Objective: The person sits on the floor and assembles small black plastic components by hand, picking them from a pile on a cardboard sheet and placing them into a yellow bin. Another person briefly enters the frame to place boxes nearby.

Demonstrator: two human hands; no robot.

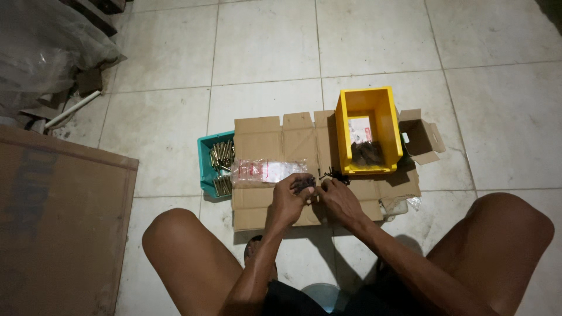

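My left hand (290,198) is closed around a bunch of small dark screws (304,184) above a flattened cardboard sheet (257,137). My right hand (336,196) is next to it, fingertips pinched near the same screws; what it grips is too small to make out. A few more dark screws (335,174) lie on the cardboard just beyond the fingers. A clear plastic bag (260,171) lies left of my hands.
A yellow plastic bin (366,99) holding dark screws and a packet stands on the cardboard ahead. A teal bin (206,164) with brass-coloured pieces sits at the left. A small open carton (422,140) is right of the yellow bin. A wooden board (58,222) lies far left on the tiled floor.
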